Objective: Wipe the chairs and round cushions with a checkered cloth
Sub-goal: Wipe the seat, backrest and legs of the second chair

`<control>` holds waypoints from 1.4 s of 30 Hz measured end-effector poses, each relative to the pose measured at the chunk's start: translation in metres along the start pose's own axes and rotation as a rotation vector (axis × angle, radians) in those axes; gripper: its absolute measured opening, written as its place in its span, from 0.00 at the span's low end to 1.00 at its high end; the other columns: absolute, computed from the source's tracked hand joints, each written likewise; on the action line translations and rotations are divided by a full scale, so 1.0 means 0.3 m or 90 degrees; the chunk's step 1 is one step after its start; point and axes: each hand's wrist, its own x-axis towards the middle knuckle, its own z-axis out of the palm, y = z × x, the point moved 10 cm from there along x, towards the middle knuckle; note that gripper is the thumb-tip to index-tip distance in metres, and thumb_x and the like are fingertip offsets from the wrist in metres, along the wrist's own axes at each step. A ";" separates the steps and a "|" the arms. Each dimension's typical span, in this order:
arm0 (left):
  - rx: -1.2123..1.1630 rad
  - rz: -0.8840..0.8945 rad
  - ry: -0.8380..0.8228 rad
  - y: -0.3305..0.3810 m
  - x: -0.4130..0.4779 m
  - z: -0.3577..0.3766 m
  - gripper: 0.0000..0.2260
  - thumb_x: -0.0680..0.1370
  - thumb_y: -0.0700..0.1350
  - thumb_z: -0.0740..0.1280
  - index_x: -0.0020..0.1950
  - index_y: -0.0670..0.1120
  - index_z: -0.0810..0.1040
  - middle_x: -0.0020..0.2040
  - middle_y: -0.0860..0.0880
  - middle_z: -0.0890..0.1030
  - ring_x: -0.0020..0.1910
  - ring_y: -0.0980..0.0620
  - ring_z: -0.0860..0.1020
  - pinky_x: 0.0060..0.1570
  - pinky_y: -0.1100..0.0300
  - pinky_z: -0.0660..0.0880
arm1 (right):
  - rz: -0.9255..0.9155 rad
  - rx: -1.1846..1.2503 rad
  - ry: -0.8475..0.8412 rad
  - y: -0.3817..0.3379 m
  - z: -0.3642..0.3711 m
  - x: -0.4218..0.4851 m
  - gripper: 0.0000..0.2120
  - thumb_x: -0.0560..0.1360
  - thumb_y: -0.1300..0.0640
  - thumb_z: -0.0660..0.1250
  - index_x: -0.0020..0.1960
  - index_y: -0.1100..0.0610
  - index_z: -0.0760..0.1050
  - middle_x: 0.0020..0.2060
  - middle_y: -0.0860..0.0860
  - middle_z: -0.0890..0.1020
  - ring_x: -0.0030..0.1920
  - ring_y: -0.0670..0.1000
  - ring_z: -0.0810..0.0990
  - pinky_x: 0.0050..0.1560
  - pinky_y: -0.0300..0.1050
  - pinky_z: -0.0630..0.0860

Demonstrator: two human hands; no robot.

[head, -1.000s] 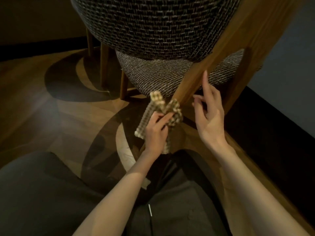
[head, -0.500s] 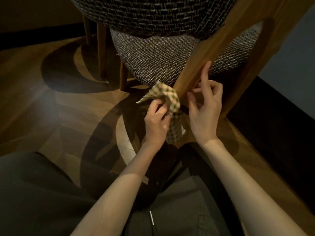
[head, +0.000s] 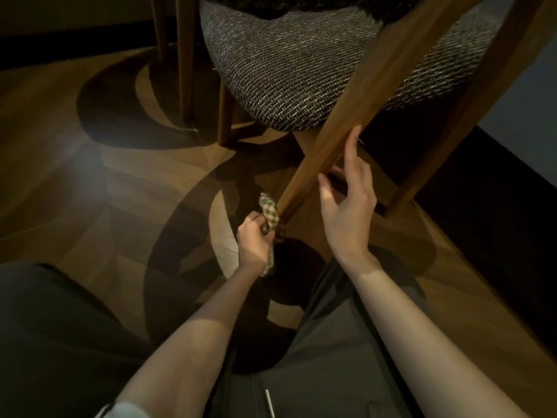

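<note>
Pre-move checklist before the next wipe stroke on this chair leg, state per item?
1. Cloth in grip: ok. The left hand grips the checkered cloth.
2. Cloth on target: ok. It sits against the lower end of the chair leg.
3. Leg steadied: ok. The right hand touches the leg higher up with its index fingertip, not wrapped round it.
4. Upward stroke path: not ok. The right hand lies on the leg above the cloth and would likely need to move.
5. Leg's far side wiped: cannot tell.
6. Seat cushion wiped: cannot tell.
</note>
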 end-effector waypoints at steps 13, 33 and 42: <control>-0.124 0.140 0.090 0.273 -0.004 -0.129 0.06 0.72 0.37 0.71 0.48 0.40 0.81 0.47 0.50 0.77 0.44 0.59 0.76 0.47 0.73 0.71 | 0.002 0.010 -0.033 0.024 0.016 0.000 0.39 0.77 0.60 0.67 0.74 0.41 0.45 0.58 0.53 0.71 0.57 0.43 0.75 0.57 0.27 0.71; -0.421 -0.072 -0.172 0.601 -0.100 -0.214 0.15 0.74 0.47 0.70 0.56 0.49 0.69 0.43 0.51 0.83 0.41 0.58 0.83 0.37 0.65 0.78 | 0.066 0.081 -0.284 -0.089 -0.140 -0.015 0.23 0.74 0.57 0.70 0.68 0.48 0.72 0.61 0.44 0.74 0.62 0.38 0.72 0.63 0.36 0.69; -0.236 0.205 -0.019 0.840 -0.047 -0.384 0.14 0.77 0.49 0.66 0.62 0.56 0.70 0.59 0.55 0.76 0.56 0.59 0.76 0.54 0.59 0.77 | 0.155 0.086 0.130 -0.071 -0.473 0.171 0.16 0.75 0.58 0.67 0.62 0.47 0.74 0.51 0.41 0.78 0.54 0.38 0.77 0.55 0.37 0.75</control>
